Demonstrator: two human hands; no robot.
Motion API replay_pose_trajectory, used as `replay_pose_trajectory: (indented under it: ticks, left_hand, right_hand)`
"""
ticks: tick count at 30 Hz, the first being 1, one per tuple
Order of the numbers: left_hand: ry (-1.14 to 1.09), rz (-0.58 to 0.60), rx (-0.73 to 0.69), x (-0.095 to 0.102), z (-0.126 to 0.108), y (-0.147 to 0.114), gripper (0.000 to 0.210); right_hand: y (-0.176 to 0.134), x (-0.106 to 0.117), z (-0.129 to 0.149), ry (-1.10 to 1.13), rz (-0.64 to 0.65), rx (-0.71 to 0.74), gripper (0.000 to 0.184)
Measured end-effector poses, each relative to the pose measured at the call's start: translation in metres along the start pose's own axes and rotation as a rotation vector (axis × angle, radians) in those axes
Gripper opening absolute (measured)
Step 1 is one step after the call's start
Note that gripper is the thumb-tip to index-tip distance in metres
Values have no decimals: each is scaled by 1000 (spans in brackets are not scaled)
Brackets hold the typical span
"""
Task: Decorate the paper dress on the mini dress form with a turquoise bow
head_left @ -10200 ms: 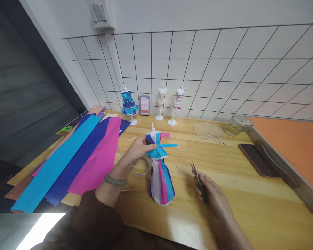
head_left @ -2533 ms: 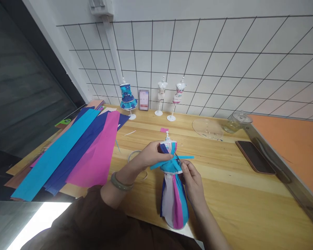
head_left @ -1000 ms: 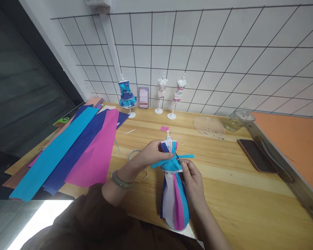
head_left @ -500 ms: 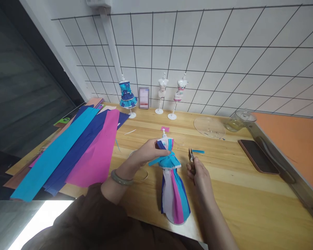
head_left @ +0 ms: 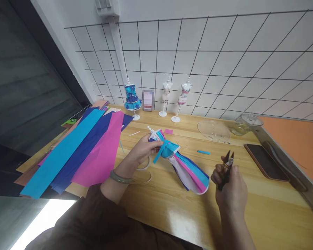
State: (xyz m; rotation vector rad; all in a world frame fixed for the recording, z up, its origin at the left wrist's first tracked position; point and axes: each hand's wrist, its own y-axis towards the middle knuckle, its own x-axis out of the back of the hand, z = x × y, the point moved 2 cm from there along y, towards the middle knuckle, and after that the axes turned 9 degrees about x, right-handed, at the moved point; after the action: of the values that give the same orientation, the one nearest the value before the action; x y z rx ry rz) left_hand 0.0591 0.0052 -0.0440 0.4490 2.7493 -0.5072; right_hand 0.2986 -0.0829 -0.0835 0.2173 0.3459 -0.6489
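Note:
A small dress form in a striped paper dress (head_left: 190, 170) of blue, pink, white and navy is tilted, its neck toward the upper left and its hem toward the lower right. My left hand (head_left: 144, 150) grips it near the bodice, beside the light-blue sash (head_left: 169, 149) with a hanging strip end. Off to the right, my right hand (head_left: 231, 189) is closed round dark thread snips (head_left: 226, 168), their blades pointing up and apart. A short blue paper strip (head_left: 203, 152) lies on the table between the hands, beyond the hem.
Long blue, navy and pink paper sheets (head_left: 101, 152) lie at the left. Behind stand a dressed form (head_left: 132, 99), a phone-like screen (head_left: 147, 100) and two white forms (head_left: 167, 92). A clear plate (head_left: 214, 131), glass jar (head_left: 246, 123) and dark phone (head_left: 266, 162) are at right.
The dressed form has gone from upright to tilted, its hem swinging up and right. My right hand has moved right with the snips, away from the dress. The camera view has shifted slightly.

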Motion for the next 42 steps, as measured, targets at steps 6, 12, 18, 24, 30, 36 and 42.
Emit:
replay_pose_trajectory:
  ticks: [6, 12, 18, 24, 30, 36, 42]
  left_hand:
    - [-33, -10, 21, -8, -5, -4, 26]
    - [35, -68, 39, -17, 0, -4, 25]
    - [-34, -79, 13, -17, 8, -3, 23]
    - [-303, 1, -60, -27, 23, -7, 16]
    - [-386, -41, -4, -40, 35, -13, 17]
    - [-352, -97, -1, -47, 38, -17, 18]
    - [-379, -134, -5, -57, 43, -18, 16]
  right_hand:
    - [-28, -5, 14, -84, 208, -41, 38]
    - [-57, -22, 5, -232, 616, -294, 45]
    - [-63, -35, -4, -263, 732, -259, 41]
    - [-61, -36, -26, -324, 554, -199, 54]
    - [-45, -34, -36, 56, 152, -216, 44]
    - [-25, -30, -37, 200, 43, -201, 38]
    - [-47, -46, -35, 158, 77, -231, 37]
